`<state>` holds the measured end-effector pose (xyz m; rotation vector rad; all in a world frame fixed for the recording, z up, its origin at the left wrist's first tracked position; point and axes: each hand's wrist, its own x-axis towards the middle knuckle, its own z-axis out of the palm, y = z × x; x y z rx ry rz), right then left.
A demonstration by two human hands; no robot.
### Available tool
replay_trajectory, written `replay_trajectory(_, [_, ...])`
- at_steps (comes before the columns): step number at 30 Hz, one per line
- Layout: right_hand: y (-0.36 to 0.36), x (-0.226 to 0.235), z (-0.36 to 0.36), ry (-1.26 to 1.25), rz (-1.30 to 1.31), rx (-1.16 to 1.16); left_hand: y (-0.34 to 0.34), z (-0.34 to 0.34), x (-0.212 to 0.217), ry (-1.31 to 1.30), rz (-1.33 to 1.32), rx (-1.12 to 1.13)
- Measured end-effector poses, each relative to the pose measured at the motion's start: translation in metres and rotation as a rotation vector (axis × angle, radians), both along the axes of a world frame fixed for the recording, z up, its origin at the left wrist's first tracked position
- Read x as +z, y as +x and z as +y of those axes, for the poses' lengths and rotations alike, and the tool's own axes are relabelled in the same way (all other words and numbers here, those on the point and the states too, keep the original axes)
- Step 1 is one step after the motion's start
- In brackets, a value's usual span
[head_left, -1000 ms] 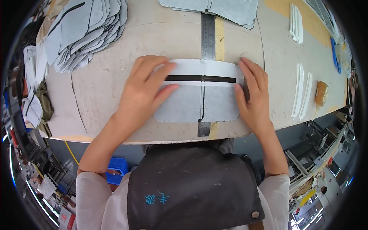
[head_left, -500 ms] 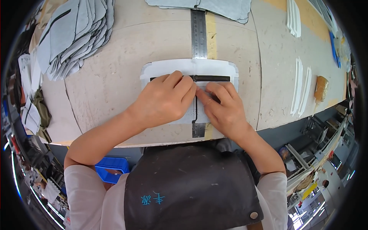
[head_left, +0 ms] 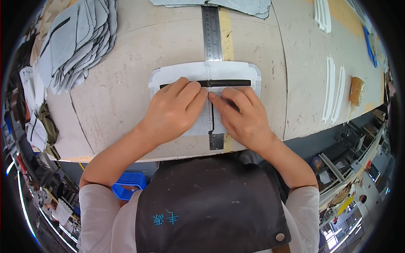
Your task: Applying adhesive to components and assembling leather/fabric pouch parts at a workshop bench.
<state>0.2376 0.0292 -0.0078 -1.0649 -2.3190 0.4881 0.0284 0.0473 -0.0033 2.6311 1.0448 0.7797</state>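
Here, a pale grey fabric panel [head_left: 177, 74] is pressed flat on the worktable [head_left: 118, 97] under both hands. The left hand [head_left: 171, 111] and the right hand [head_left: 242, 116] are laid palm down, fingers extended and close together, nothing gripped; their fingertips meet at the black strip [head_left: 230, 83] crossing the panel. A steel ruler [head_left: 211, 33] runs away beyond the fingertips. A stack of grey pieces [head_left: 71, 42] is seen well left of the left fingers.
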Motion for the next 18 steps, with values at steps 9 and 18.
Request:
replay_trajectory(9, [0.0, 0.002, -0.005, 0.051, -0.15, -0.041, -0.002, -0.029, 0.007, -0.049, 0.174, 0.027])
replay_trajectory(18, [0.039, 0.016, -0.014, -0.058, -0.306, -0.009, -0.038, -0.055, 0.013, -0.165, 0.197, 0.143])
